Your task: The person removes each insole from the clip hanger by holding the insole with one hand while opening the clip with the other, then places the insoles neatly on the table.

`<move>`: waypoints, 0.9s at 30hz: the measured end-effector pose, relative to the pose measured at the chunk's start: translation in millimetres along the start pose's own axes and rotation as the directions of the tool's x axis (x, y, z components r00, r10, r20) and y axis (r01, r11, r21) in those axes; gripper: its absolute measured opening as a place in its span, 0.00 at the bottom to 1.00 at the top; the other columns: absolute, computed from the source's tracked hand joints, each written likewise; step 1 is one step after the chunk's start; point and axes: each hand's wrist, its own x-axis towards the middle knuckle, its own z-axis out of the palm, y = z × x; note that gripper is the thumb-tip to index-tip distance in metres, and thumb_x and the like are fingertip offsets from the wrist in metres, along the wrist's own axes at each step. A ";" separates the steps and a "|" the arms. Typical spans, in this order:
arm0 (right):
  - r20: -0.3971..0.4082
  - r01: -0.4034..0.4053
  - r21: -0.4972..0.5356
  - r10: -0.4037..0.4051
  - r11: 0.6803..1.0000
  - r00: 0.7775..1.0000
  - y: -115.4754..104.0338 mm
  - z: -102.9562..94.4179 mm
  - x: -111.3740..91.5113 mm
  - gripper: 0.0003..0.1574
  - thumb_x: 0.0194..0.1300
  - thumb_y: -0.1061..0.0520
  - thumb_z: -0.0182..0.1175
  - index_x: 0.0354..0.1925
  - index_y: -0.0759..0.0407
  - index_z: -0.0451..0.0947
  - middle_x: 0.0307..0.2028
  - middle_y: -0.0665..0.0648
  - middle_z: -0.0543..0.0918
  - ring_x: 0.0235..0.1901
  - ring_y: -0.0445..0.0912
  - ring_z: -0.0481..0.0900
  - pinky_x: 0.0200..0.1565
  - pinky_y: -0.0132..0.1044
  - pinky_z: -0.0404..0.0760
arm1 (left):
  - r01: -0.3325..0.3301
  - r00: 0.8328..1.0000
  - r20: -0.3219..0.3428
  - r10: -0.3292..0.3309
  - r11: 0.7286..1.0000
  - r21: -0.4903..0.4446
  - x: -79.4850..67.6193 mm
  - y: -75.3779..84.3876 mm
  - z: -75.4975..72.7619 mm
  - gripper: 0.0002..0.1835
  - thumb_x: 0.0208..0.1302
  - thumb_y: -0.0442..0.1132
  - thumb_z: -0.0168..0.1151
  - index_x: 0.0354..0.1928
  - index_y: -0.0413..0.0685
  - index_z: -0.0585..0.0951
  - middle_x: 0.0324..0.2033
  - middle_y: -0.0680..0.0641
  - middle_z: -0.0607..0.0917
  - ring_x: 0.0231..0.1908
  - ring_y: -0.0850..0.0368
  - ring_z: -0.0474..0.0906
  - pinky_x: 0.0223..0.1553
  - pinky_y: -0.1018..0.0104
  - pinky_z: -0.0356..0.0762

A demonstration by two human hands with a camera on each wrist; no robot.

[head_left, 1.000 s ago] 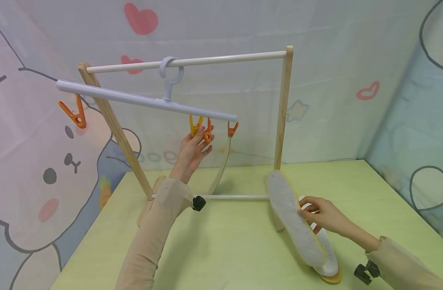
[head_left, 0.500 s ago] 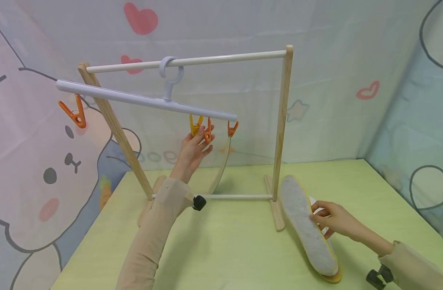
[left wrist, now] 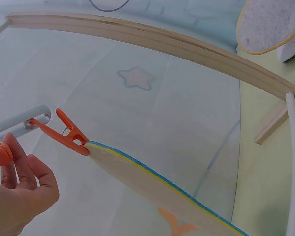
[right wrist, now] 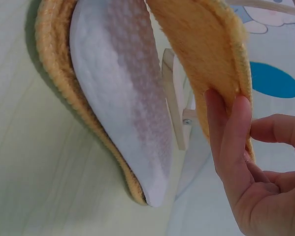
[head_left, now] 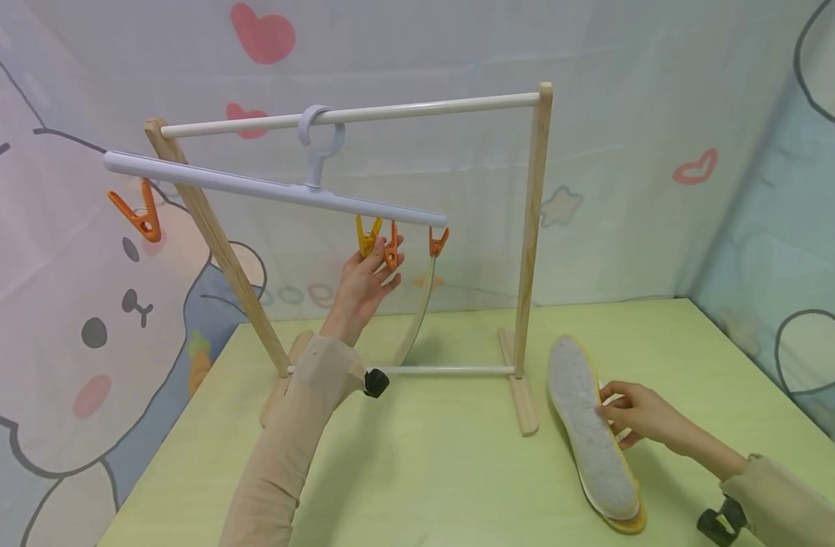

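At the hanger's lower end my left hand [head_left: 358, 292] holds an orange clip [head_left: 391, 247], its fingers curled around it. A yellow clip [head_left: 367, 235] hangs right beside the thumb. Further right, another orange clip [left wrist: 67, 133] grips a thin insole [left wrist: 152, 174] with a blue and yellow edge. My right hand [head_left: 643, 414] pinches the edge of a fleecy insole [head_left: 591, 433], grey-white on the upper face and yellow [right wrist: 206, 49] underneath. Below it on the table lies a white insole [right wrist: 115, 98] on a yellow fleece one [right wrist: 58, 64].
The grey hanger [head_left: 219, 180] tilts down to the right from the white rail of a wooden rack [head_left: 533, 228]. One more orange clip [head_left: 143, 216] hangs at its left end. A lower bar [head_left: 451, 371] joins the rack's feet on the pale green table [head_left: 417, 471].
My right hand has moved right and slightly down with the fleecy insole, which now covers more of the insoles beneath. The left hand stays at the clips.
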 end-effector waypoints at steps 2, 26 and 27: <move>0.011 -0.003 0.014 0.003 1.000 1.000 2.8 -0.8 -0.6 0.21 0.64 0.56 0.51 0.45 0.73 0.63 0.32 0.59 0.81 0.27 0.42 0.78 0.25 0.37 0.80 | 0.001 1.000 -0.001 -0.001 1.000 0.000 0.5 -0.4 -0.2 0.09 0.62 0.48 0.49 0.38 0.52 0.70 0.37 0.58 0.83 0.35 0.61 0.76 0.38 0.66 0.66; 0.031 -0.129 0.035 0.128 0.991 0.991 23.5 -5.8 -5.0 0.29 0.64 0.53 0.50 0.52 0.77 0.58 0.39 0.60 0.79 0.34 0.46 0.79 0.30 0.39 0.80 | -0.010 1.000 0.012 0.010 1.000 0.007 2.3 -2.1 -1.4 0.07 0.64 0.46 0.47 0.37 0.52 0.69 0.37 0.58 0.83 0.35 0.62 0.76 0.36 0.67 0.67; 0.032 -0.126 0.036 0.125 0.991 0.992 23.6 -5.9 -5.5 0.30 0.64 0.53 0.50 0.52 0.77 0.58 0.39 0.60 0.79 0.34 0.46 0.79 0.29 0.39 0.80 | -0.010 1.000 0.014 0.010 1.000 0.006 2.5 -2.2 -1.5 0.07 0.65 0.46 0.47 0.38 0.52 0.69 0.37 0.58 0.83 0.35 0.62 0.76 0.36 0.67 0.67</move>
